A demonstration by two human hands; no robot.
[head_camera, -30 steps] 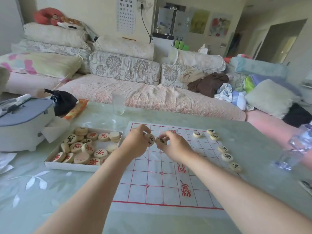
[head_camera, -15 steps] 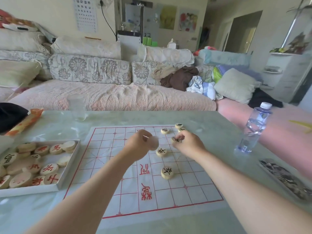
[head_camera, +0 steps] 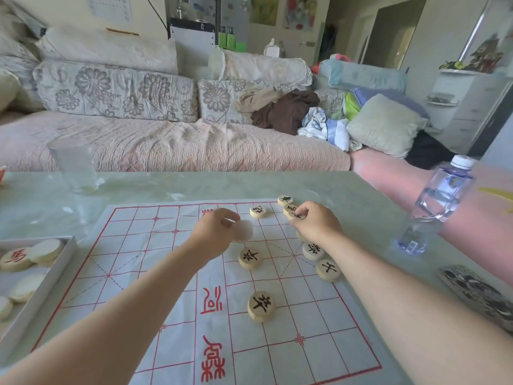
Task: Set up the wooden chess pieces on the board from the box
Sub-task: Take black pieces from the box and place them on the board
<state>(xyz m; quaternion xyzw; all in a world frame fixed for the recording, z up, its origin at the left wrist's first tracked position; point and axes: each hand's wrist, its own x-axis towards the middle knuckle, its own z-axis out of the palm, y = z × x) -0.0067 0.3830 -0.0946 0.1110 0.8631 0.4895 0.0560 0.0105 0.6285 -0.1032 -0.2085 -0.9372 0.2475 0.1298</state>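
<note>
Judging from the layout, the setup was at an early stage: only a handful of black-lettered pieces [head_camera: 261, 305] lay on the board [head_camera: 155, 273], mostly right of frame centre, while red-lettered pieces [head_camera: 15, 258] sat in the box [head_camera: 57, 269] at the left edge. The left hand [head_camera: 213, 232] pinched a pale disc [head_camera: 244, 231], blurred, over the grid at frame centre, and the right hand [head_camera: 316, 223] pinched a second disc [head_camera: 296, 215] by the board's right border. All were thick, round, smooth discs of light wood with inked characters; the board looked a thin, creased white sheet ruled in red.
</note>
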